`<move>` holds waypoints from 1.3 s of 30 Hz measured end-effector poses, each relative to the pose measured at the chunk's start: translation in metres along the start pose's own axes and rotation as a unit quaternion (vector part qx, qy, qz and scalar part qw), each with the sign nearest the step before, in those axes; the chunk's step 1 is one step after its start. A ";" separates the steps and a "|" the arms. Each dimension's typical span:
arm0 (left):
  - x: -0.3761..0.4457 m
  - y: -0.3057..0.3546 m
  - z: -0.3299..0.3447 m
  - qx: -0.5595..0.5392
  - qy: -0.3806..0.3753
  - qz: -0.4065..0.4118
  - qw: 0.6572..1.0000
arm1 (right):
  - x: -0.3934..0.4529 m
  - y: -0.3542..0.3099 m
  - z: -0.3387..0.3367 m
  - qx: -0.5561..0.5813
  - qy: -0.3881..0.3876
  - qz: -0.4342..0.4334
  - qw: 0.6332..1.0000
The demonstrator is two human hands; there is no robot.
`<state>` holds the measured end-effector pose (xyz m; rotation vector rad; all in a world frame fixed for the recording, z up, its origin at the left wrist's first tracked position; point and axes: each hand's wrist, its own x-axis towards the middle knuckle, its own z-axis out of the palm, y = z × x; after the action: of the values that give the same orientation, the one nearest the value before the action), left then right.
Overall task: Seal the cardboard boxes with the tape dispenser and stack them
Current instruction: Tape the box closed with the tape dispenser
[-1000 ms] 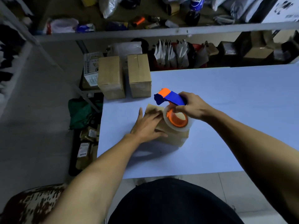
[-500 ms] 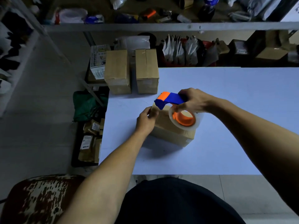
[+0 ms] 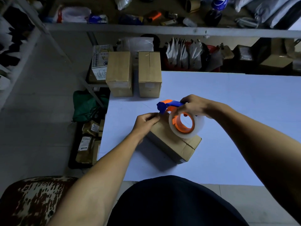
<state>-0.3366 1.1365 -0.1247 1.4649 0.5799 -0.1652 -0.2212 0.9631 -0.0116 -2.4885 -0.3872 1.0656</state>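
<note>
On the pale worktop, the left hand, flat on the cardboard box a second ago, now pinches the tape end at its far edge while the right hand grips the tape dispenser, so sealing is starting.

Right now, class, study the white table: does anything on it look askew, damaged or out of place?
One thing: the cardboard box being taped sits turned at an angle to the table edge, while the two boxes at the far corner stand square, side by side. No damage or spill shows on the table.
</note>
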 end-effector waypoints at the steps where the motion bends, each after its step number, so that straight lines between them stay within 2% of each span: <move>1: 0.001 0.000 -0.002 -0.008 0.009 0.001 1.000 | 0.001 0.000 0.000 0.004 -0.005 -0.001 1.000; 8: 0.008 0.000 0.000 0.029 -0.004 0.008 1.000 | 0.008 -0.012 -0.004 -0.029 -0.039 -0.014 0.999; 14: 0.016 0.008 -0.006 0.010 -0.051 -0.036 0.998 | 0.012 -0.019 -0.009 -0.009 -0.062 0.002 0.998; 17: 0.019 0.011 -0.015 -0.022 -0.084 -0.071 0.994 | 0.012 -0.018 -0.012 -0.001 -0.067 0.006 0.998; 23: 0.033 0.027 -0.017 -0.129 -0.045 -0.126 0.983 | 0.017 -0.020 -0.013 -0.013 -0.069 0.005 0.998; 31: 0.044 0.040 -0.020 -0.100 -0.121 -0.216 0.964 | 0.018 -0.019 -0.014 -0.017 -0.073 0.000 0.997; 36: 0.044 0.048 -0.025 -0.033 -0.171 -0.241 0.955 | 0.016 -0.023 -0.014 -0.035 -0.074 -0.008 0.997; 39: 0.043 0.051 -0.024 -0.010 -0.174 -0.238 0.956 | 0.014 -0.023 -0.014 -0.044 -0.072 -0.017 0.996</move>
<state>-0.2837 1.1759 -0.0998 1.2154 0.6325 -0.7771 -0.2036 0.9856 -0.0003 -2.4794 -0.5287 1.2427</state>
